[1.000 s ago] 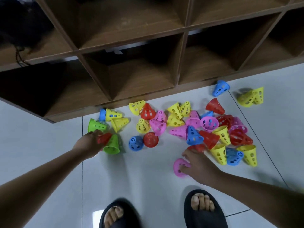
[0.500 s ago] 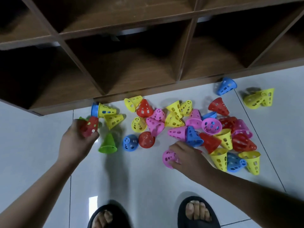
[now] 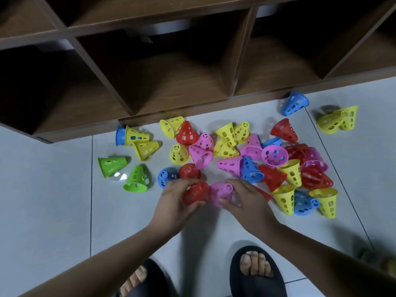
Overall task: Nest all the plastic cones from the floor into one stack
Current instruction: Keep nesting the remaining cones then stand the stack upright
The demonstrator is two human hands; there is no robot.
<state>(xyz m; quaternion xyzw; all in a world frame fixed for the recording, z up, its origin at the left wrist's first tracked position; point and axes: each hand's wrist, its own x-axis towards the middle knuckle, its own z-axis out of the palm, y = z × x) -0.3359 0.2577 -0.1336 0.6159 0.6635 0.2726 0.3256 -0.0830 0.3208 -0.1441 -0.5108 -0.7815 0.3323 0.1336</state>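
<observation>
Head view: over the tiled floor (image 3: 53, 211), just in front of a brown cubby shelf (image 3: 171, 86), the left hand (image 3: 173, 202) pinches a red cone (image 3: 195, 192) and the right hand (image 3: 246, 200) pinches a pink cone (image 3: 220, 192), the two touching. To nest well, align rims and push straight. The loose cones (image 3: 278, 163) lie scattered below the shelf, whose visible cubbies look empty.
</observation>
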